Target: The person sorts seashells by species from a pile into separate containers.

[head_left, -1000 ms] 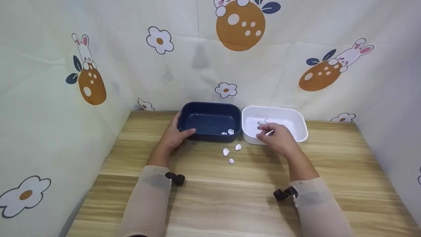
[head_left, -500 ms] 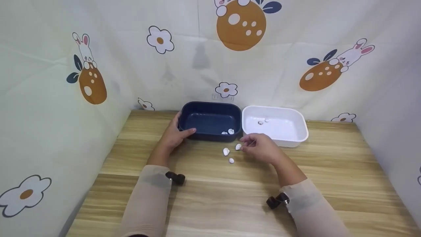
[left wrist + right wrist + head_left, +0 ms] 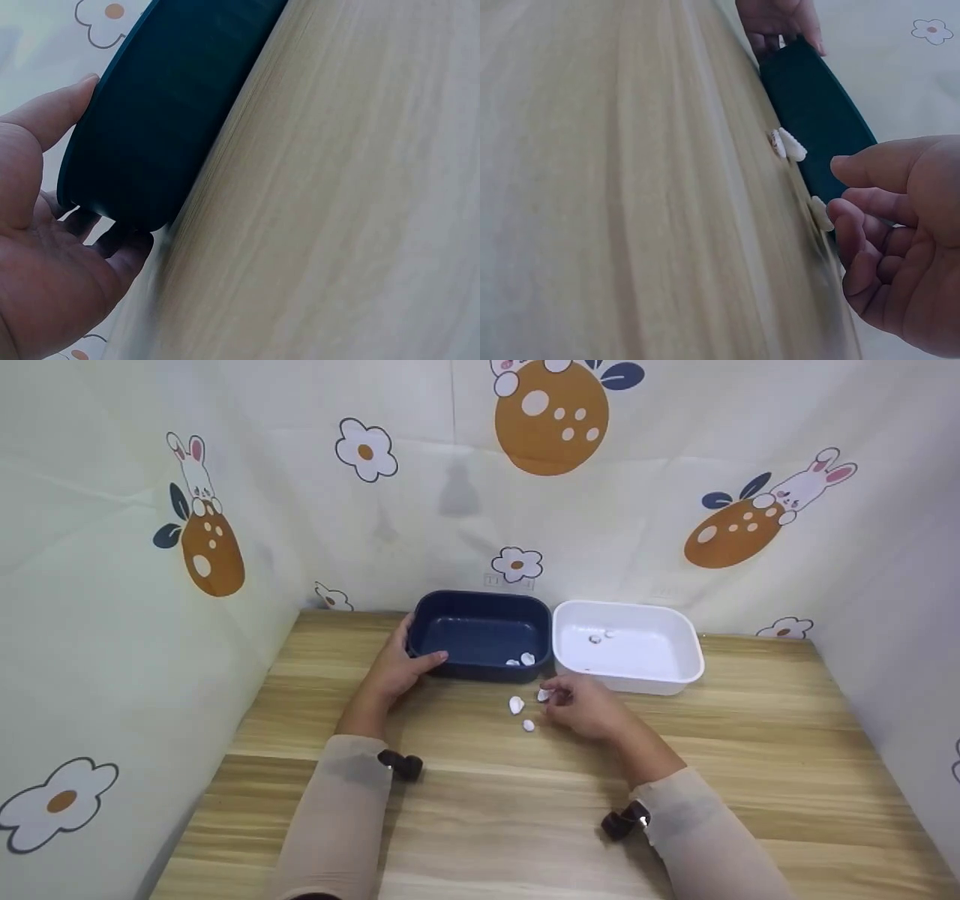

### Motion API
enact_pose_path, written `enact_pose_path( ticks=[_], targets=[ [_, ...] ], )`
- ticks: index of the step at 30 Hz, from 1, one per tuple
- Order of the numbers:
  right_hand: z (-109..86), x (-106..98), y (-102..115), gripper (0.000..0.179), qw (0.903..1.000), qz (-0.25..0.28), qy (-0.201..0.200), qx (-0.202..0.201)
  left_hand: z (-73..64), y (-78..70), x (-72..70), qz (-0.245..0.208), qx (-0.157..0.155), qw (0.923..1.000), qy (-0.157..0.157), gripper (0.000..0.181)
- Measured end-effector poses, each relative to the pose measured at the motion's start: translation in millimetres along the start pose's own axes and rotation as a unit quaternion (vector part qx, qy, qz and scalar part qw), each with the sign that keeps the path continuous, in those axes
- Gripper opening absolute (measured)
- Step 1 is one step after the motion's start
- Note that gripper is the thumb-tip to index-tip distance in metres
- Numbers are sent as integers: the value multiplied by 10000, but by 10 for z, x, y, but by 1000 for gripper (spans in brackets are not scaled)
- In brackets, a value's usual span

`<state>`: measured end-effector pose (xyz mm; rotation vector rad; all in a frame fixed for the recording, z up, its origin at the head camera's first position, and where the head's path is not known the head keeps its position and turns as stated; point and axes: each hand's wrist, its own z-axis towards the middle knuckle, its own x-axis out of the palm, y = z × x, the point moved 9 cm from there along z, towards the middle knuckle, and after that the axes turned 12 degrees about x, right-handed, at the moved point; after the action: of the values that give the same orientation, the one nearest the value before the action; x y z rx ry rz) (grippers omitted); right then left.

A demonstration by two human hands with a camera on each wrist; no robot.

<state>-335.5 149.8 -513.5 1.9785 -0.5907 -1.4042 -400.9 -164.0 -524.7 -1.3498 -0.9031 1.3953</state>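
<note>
My left hand grips the left end of a navy blue plastic bin, thumb at the rim and fingers bent under the end wall in the left wrist view. My right hand is low over the table in front of the bins. Its fingertips are right at a white seashell, while thumb and forefinger stay apart in the right wrist view. Nearby on the table lie another white shell and a smaller one. Two white shells sit in the navy bin's front right corner.
A white bin stands against the navy bin's right side, with a couple of small shells inside. Both bins stand near the back edge of the wood-grain table. A printed cloth hangs behind and at the sides.
My right hand has come from above the white bin down and left to the shell on the table, its fingertips now overlapping it. The left hand stays on the navy bin.
</note>
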Motion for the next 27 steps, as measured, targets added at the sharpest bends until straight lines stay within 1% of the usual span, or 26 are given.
enact_pose_path(
  ticks=[3, 6, 13, 18, 24, 27],
  targets=[
    [17, 5, -18, 46, 9999, -89, -45, -24, -5, -4, -2, 14, 2, 10000, -16, 111],
    [29, 4, -31, 44, 9998, -140, -120, -69, -7, -3, -3, 24, 8, 10000, -20, 111],
    [35, 5, -29, 29, 9989, -291, -301, -208, 1, 1, -1, 30, 8, 10000, -2, 111],
    [39, 24, -20, 19, 9986, -323, -302, -289, -5, 7, 2, 40, -5, 10000, 2, 111],
    [27, 53, 7, 17, 9979, -393, -286, -418, -4, -9, 10, -138, 45, 9999, 13, 111],
    [19, 65, 20, 16, 9980, -393, -261, -412, -9, -12, 8, -114, 13, 9999, 21, 111]
  ],
)
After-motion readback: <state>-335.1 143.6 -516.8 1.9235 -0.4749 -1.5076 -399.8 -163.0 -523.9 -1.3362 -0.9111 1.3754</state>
